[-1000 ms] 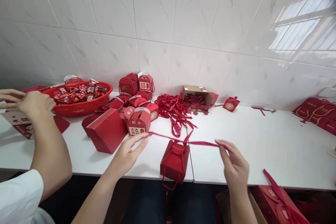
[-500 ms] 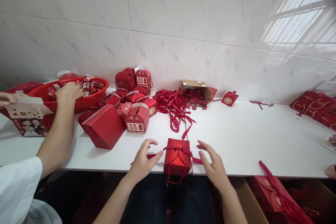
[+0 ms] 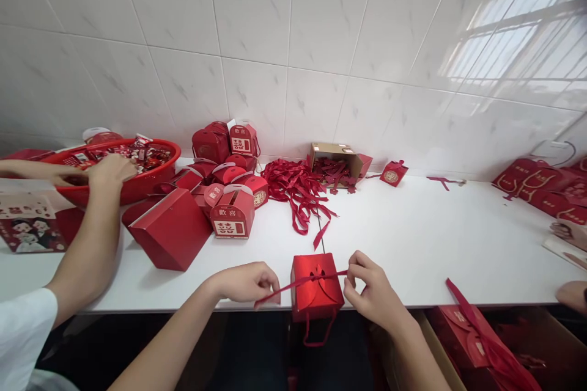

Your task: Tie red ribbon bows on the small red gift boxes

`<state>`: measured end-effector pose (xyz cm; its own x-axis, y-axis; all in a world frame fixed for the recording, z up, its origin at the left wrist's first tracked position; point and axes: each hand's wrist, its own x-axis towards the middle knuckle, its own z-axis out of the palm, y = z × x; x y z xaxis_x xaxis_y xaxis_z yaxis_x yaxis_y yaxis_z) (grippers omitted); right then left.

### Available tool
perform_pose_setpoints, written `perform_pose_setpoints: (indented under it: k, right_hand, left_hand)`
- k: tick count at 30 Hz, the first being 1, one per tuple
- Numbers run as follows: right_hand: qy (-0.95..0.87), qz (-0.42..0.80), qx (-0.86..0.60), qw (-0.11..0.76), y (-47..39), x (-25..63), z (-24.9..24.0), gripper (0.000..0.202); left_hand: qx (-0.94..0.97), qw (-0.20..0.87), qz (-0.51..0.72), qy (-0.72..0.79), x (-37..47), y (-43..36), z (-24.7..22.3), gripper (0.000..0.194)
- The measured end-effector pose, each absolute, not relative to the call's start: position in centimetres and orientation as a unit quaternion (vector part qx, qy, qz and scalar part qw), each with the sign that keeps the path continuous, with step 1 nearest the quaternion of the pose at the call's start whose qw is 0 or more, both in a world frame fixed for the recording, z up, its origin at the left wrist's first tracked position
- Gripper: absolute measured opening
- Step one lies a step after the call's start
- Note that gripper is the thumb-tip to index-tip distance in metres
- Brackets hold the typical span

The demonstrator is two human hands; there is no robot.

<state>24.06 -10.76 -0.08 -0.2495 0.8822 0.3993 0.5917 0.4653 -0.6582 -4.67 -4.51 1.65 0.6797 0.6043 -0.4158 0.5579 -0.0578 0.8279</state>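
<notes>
A shiny red gift box [image 3: 308,300] stands at the table's front edge, its petal-shaped flaps folded together on top and a cord handle hanging down in front. A dark red ribbon [image 3: 298,283] runs across the flaps and is drawn out to both sides. On the left, my left hand [image 3: 250,281] pinches one end, whose tip hangs below the fingers. My right hand [image 3: 369,287] is closed on the other end, close beside the box.
Behind the box lie a heap of red ribbons [image 3: 293,180] and an open carton [image 3: 332,149]. Several red gift boxes [image 3: 229,214] stand at left. A co-worker's arm [image 3: 98,220] reaches into a red basin [image 3: 151,178] of sweets. A lower carton [image 3: 468,336] holds red boxes at right.
Both my hands, apart from the ribbon before, have closed on its ends and pulled it straighter across the box. The co-worker's other hand has moved from the printed box into the basin.
</notes>
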Motion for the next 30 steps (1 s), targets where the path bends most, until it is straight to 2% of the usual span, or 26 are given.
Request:
perform_pose_setpoints:
  k: [2, 4, 6, 8, 13, 16, 22, 26, 30]
  right_hand:
    - [-0.779, 0.131, -0.501, 0.354, -10.5, 23.8, 0.3, 0.023]
    - [-0.788, 0.081, -0.504, 0.344, -10.2, 23.2, 0.6, 0.028]
    - [-0.792, 0.052, -0.490, 0.360, -9.9, 22.5, 0.9, 0.032]
    - [-0.783, 0.056, -0.470, 0.404, -9.9, 21.7, 1.0, 0.033]
    - [-0.729, 0.177, -0.457, 0.479, -10.3, 19.2, 0.9, 0.025]
    - [-0.690, 0.260, -0.482, 0.474, -10.4, 18.2, 0.9, 0.020]
    - [-0.614, 0.376, -0.509, 0.472, -10.0, 17.5, 0.8, 0.020]
    - [-0.594, 0.399, -0.521, 0.465, -9.9, 17.2, 0.9, 0.020]
    - [-0.612, 0.412, -0.513, 0.439, -9.8, 17.6, 1.6, 0.015]
  left_hand:
    - [0.720, 0.621, -0.020, 0.308, -4.1, -4.8, 2.9, 0.031]
    - [0.712, 0.654, 0.009, 0.255, -3.2, -5.6, 4.1, 0.039]
    - [0.717, 0.635, 0.084, 0.274, -2.2, -6.7, 4.9, 0.045]
    - [0.736, 0.571, 0.149, 0.333, -1.2, -7.8, 5.2, 0.043]
    - [0.815, 0.315, 0.213, 0.438, 0.6, -9.6, 4.5, 0.023]
    - [0.844, 0.221, 0.207, 0.443, 1.1, -9.6, 4.0, 0.025]
    - [0.873, 0.155, 0.199, 0.418, 1.1, -9.4, 3.2, 0.033]
    - [0.882, 0.124, 0.206, 0.404, 0.8, -9.1, 2.4, 0.036]
    - [0.886, 0.139, 0.221, 0.384, 0.1, -8.5, 1.4, 0.036]
